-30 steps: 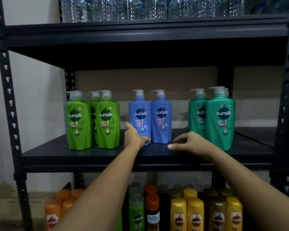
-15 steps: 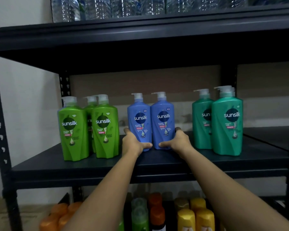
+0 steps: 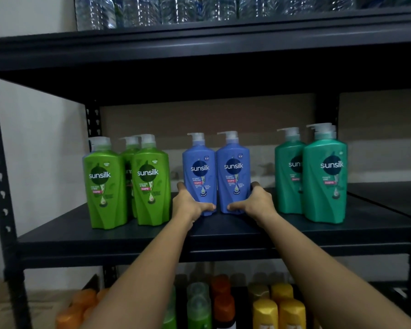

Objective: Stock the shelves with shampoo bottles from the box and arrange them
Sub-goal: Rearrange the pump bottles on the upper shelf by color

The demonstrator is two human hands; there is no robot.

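On shelf (image 3: 223, 231), both hands (image 3: 190, 205) (image 3: 256, 203) grip two blue bottles (image 3: 216, 172).

Third green shampoo bottle (image 3: 129, 160) is mostly hidden behind the front two, same for a teal bottle (image 3: 334, 134) at the back right. Water bottles (image 3: 199, 10) get chopped by the top edge. Lower-shelf bottles (image 3: 266, 312) are blurry, labels unreadable, partly behind both forearms.
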